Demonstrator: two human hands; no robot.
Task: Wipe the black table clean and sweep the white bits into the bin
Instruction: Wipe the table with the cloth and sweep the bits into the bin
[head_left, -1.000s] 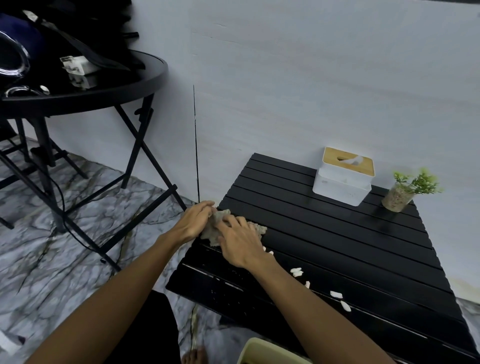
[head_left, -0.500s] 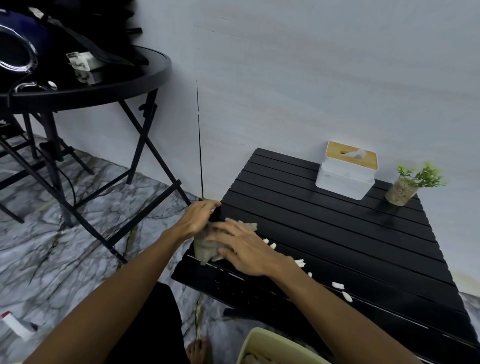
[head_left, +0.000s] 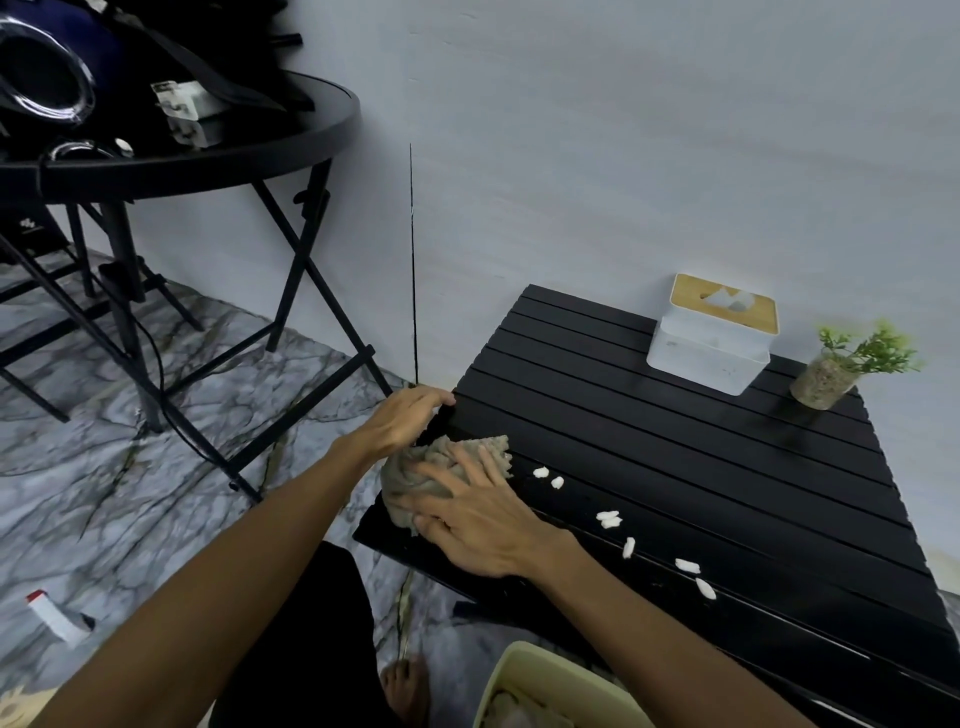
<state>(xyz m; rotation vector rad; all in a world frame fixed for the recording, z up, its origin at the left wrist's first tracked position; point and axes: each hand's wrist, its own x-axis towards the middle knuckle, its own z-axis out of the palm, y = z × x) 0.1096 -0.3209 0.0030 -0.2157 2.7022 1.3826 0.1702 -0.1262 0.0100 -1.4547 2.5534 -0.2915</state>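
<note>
Now the right hand presses flat on the cloth atop the black table; the left hand has an unclear grip.

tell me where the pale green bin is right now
Head view, bottom edge: the pale green plastic bin sits below the near edge of the black slatted table, right of a bare foot.

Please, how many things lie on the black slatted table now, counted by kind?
Small white bits: 6 in sight
Crumpled grey-beige cloth: 1
White tissue box with a wooden lid: 1
Small green plant in a glass pot: 1
Total: 9
</note>
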